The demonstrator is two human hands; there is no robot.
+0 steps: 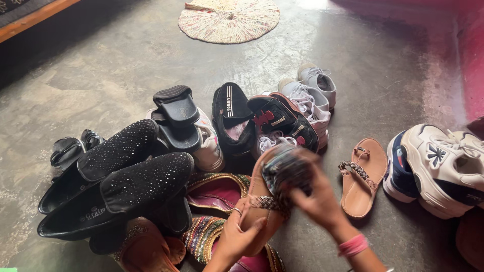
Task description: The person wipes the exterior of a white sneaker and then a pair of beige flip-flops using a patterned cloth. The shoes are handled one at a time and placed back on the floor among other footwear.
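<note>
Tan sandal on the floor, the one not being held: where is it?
Head view, right of centre: the tan sandal lies flat on the floor, between the right hand and the white sneakers.

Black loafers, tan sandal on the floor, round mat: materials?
Black loafers: soft, suede-like fabric, matte, dotted with tiny glinting studs. Tan sandal: smooth leather or faux leather, slight sheen, with a braided strap. Round mat: woven straw or fibre, judging by its coarse radial texture.

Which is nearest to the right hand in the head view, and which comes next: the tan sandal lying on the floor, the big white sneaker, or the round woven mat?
From the right hand:
1. Tan sandal on the floor, just to its right.
2. Big white sneaker, farther right, near the frame edge.
3. Round woven mat, far off at the top of the view.
</note>
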